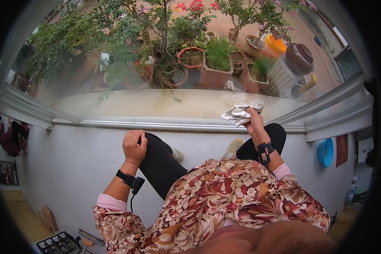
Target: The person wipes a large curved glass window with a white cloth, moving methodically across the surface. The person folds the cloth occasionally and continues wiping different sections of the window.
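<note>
My right hand (255, 123) is closed on a folded white cloth (240, 113), holding it up at the lower part of a large window pane (190, 101). Whether the cloth presses on the glass, I cannot tell. My left hand (134, 146) rests on top of my bent left knee, in black trousers (158, 163). Its fingers drape over the knee and hold nothing; their tips are partly hidden. Both wrists wear black bands, and a cable hangs from the left one.
A pale metal window frame (173, 125) runs across in front of my knees. Beyond the glass stand potted plants (218, 59), a yellow bucket (276, 44) and a brown jar (299, 59). Inside, a blue basin (325, 153) is at the right and a black crate (59, 244) at the lower left.
</note>
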`<state>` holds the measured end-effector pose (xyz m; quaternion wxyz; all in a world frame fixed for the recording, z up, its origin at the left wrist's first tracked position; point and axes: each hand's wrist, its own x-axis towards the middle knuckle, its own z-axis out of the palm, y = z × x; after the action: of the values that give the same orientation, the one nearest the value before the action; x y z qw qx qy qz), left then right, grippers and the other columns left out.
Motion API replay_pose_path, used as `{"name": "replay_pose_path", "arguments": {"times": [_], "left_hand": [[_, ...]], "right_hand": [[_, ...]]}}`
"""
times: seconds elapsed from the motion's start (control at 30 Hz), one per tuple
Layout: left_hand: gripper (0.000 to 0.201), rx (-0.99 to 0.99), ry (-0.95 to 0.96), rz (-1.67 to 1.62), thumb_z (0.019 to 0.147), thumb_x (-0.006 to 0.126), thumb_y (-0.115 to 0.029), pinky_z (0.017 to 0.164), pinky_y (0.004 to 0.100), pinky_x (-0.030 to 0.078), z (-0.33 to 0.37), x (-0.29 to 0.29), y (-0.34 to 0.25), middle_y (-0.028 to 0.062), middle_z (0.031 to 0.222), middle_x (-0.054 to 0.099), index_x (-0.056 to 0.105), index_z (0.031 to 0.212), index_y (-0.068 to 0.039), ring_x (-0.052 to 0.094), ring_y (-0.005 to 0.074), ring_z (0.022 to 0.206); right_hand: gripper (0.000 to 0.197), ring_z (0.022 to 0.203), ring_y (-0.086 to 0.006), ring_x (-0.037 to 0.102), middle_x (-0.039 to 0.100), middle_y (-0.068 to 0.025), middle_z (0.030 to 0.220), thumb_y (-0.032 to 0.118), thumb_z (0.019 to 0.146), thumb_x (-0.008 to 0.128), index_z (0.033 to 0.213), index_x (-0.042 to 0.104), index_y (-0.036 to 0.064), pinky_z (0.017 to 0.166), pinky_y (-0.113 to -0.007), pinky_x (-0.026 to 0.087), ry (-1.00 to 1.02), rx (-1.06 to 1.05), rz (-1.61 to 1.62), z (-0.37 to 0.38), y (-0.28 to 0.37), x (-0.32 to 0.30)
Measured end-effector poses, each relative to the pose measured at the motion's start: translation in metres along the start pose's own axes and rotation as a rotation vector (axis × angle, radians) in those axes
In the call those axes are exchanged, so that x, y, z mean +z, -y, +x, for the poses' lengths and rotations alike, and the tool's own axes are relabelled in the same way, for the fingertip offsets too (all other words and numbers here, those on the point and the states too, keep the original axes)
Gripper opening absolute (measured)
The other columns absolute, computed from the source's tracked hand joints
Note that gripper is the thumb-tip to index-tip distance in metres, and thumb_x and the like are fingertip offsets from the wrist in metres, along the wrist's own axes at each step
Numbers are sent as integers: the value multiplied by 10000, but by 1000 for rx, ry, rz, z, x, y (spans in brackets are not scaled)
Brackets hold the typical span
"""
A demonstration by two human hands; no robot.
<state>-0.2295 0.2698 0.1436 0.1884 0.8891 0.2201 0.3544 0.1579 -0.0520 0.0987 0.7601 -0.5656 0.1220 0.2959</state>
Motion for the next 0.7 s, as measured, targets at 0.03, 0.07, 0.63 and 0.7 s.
{"name": "replay_pose_path", "arguments": {"times": [0.03, 0.07, 0.63, 0.7], "left_hand": [[44, -5, -4, 7, 861, 646, -49, 789, 403, 531, -2, -3, 0, 92, 886, 716, 689, 855, -52, 671, 303, 847], [44, 13, -14, 22, 859, 646, -49, 788, 403, 530, -4, -5, -1, 93, 887, 716, 689, 858, -53, 670, 304, 848], [42, 47, 73, 53, 842, 637, -82, 770, 427, 505, 1, 0, -6, 97, 850, 673, 674, 845, -62, 629, 324, 831], [49, 49, 77, 58, 845, 627, -77, 776, 427, 507, 1, 1, -6, 99, 854, 674, 674, 846, -65, 627, 330, 831]], "right_hand": [[344, 971, -320, 720, 686, -161, 1125, 147, 944, 642, 1243, 580, -10, 756, -496, 647, 6, 49, 17, 1, -4, 7], [352, 995, -329, 716, 682, -168, 1148, 144, 949, 628, 1258, 570, -14, 780, -508, 646, 19, 101, 39, 3, -8, 13], [337, 1233, -391, 612, 573, -228, 1359, 64, 1019, 497, 1336, 487, -49, 1079, -606, 513, 361, 736, 344, -1, -157, 223], [345, 1224, -380, 618, 574, -214, 1359, 63, 1012, 515, 1345, 481, -23, 1064, -607, 525, 386, 689, 387, -1, -152, 210]]}}
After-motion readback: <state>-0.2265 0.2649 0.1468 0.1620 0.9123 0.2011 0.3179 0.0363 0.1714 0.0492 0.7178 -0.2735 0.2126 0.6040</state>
